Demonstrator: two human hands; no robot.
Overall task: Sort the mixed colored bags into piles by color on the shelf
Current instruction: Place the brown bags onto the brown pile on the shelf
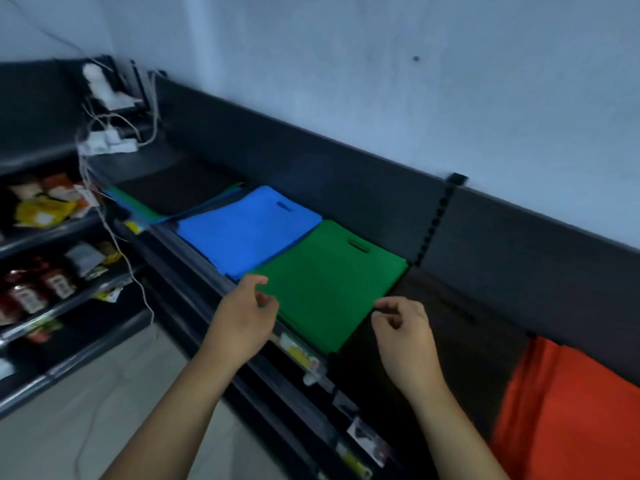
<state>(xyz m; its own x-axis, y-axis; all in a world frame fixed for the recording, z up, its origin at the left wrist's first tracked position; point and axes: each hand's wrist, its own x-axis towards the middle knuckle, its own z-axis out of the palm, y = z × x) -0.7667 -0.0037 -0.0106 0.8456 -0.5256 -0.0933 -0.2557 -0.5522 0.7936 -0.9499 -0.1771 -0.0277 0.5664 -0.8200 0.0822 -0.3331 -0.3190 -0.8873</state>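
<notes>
A green bag (332, 282) lies flat on top of a green pile in the middle of the dark shelf (346, 188). My left hand (246, 317) pinches its near-left corner between thumb and curled fingers. My right hand (403, 329) pinches its near-right edge in the same way. A blue pile (249, 226) lies just left of the green one. A black pile (453, 327) sits to its right, and an orange-red pile (571, 410) lies further right. At the far left is a mixed stack (180, 190) with a black bag on top and green and blue edges showing beneath.
Price-tag holders (298, 351) line the shelf's front rail. To the left, lower shelves hold snack packets (41, 209) and red bottles (31, 292). White power adapters with dangling cables (107, 143) sit at the shelf's far left end. A pale wall rises behind the shelf.
</notes>
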